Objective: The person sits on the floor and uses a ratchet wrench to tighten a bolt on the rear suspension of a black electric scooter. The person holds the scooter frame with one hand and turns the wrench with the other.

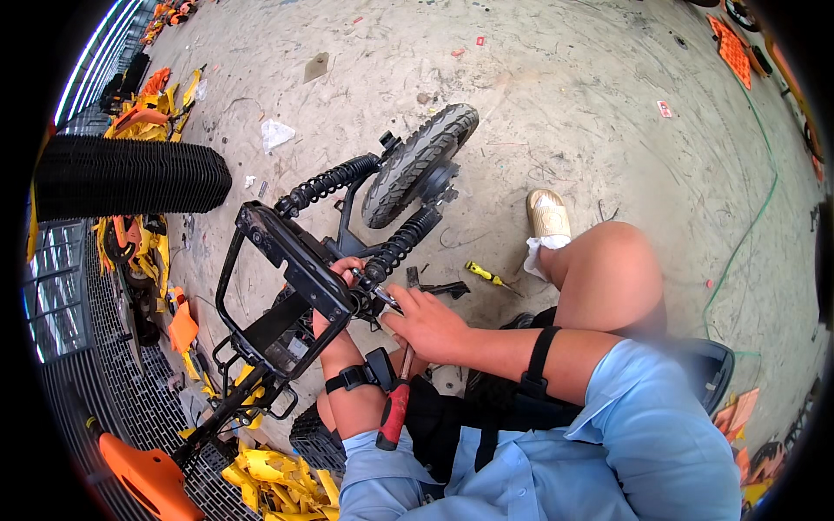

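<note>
A black two-wheeler frame (291, 260) lies before me, with a treaded wheel (413, 169) and coil-spring shocks (400, 243). My left hand (346, 276) is curled at the lower end of the near shock, partly behind the frame; what its fingers hold is hidden. My right hand (421, 321) is closed on a silver metal tool (382, 293) beside that joint. A red-and-black handled tool (393, 412) extends from under my right hand toward my lap. A yellow-and-black screwdriver (482, 272) lies on the floor to the right of the shock.
My bent knee (608, 269) and shoe (546, 217) are at right. A black ribbed stack (130, 174) stands at left. Yellow panels (274, 482) and an orange part (139, 469) lie lower left. A green line (760, 204) crosses the concrete floor; orange parts (730, 48) sit upper right.
</note>
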Demonstrator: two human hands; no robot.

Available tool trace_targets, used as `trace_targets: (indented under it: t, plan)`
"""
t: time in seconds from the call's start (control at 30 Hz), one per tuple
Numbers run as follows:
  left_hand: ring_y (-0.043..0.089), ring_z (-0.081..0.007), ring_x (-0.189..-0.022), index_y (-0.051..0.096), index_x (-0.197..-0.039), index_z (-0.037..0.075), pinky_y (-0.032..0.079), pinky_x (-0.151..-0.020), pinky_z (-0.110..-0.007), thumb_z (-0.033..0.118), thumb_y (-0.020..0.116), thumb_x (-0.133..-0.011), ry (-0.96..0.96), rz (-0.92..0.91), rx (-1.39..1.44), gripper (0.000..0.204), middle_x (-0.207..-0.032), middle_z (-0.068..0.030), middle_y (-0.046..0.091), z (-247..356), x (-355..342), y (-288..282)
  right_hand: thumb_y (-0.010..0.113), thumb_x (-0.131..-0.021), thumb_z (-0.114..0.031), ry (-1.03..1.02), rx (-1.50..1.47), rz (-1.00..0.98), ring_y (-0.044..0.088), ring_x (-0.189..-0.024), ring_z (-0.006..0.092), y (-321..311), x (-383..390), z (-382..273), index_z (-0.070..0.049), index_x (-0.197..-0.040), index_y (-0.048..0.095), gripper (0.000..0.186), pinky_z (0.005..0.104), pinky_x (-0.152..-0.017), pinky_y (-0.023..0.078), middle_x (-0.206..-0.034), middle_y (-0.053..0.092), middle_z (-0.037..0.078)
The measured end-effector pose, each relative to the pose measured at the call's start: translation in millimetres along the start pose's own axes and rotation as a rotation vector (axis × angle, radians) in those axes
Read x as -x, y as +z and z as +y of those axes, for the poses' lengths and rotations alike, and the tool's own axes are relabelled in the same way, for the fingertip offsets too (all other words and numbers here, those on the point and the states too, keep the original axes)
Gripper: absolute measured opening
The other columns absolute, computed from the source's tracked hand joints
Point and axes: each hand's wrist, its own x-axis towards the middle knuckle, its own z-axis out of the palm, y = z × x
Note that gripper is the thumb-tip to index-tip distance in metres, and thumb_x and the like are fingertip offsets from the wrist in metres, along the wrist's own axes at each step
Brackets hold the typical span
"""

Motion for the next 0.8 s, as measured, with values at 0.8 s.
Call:
trace_targets:
  t: [0.8]
  plan:
    - [0.054, -0.0242, -0.099, 0.06, -0.097, 0.006, 0.04, -0.101, -0.039, 0.054, 0.06, -0.092, 0.056, -0.01, 0.001, 0.048, -0.096, -0.0085, 0.06, 24, 0, 29, 0.068, -0.074, -0.014, 0.014, -0.013, -0.014, 0.052, -0.106, 0.0359, 1, 0, 0, -0.007, -0.103, 0.061, 0.031, 0.0436, -0.089, 0.045, -0.128, 0.045, 0.02]
